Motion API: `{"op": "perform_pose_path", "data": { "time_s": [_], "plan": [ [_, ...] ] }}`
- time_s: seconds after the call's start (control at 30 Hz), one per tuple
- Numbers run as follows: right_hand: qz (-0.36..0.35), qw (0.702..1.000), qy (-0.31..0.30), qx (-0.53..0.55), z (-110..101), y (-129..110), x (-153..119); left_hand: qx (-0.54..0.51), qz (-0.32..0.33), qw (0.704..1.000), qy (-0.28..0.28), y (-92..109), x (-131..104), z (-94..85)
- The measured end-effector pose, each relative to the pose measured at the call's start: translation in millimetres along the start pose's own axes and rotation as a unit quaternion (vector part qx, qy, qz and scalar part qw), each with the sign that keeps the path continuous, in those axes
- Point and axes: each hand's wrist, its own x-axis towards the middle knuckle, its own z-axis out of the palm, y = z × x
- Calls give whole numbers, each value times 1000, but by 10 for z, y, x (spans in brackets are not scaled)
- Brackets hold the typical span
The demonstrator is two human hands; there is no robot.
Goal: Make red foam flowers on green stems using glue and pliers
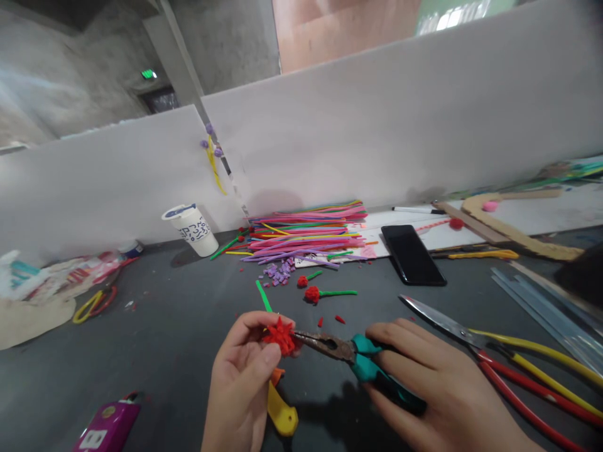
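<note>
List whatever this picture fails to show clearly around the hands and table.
All in the head view:
Pliers: whether the tips grip the spiky red piece; too small to tell.
Yellow handle: its upper end, hidden by the left hand.
Purple box: lower end, cut off by the bottom edge.
Dark object: identity, cut off by the right edge.

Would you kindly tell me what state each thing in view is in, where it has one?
Left hand, closed on the red flower
Right hand, closed around the pliers
Pliers, tips at the flower, seemingly shut
Phone, lying flat, screen dark
Cup, upright
Shears, blades together
Marker, apparently capped
Sign, lit green
</note>
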Motion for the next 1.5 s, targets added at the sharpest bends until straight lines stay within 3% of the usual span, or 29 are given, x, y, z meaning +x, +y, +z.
{"op": "perform_pose_path", "data": {
  "time_s": [0.23,0.6,1.07,1.3,1.5],
  "plan": [
    [3,1000,-12,11,26,17,-14,45,35,998,11,-22,-14,-10],
    [-51,990,40,-127,134,8,-63,29,2,999,14,-58,-6,-6],
    [-71,978,91,-171,136,43,-147,-49,-19,998,-37,35,-15,11],
    [-98,974,49,-199,64,50,-136,-48,-7,998,-40,11,-17,10],
    [-89,975,54,-199,73,57,-189,-43,-7,998,-44,5,-14,6]
  ]
}}
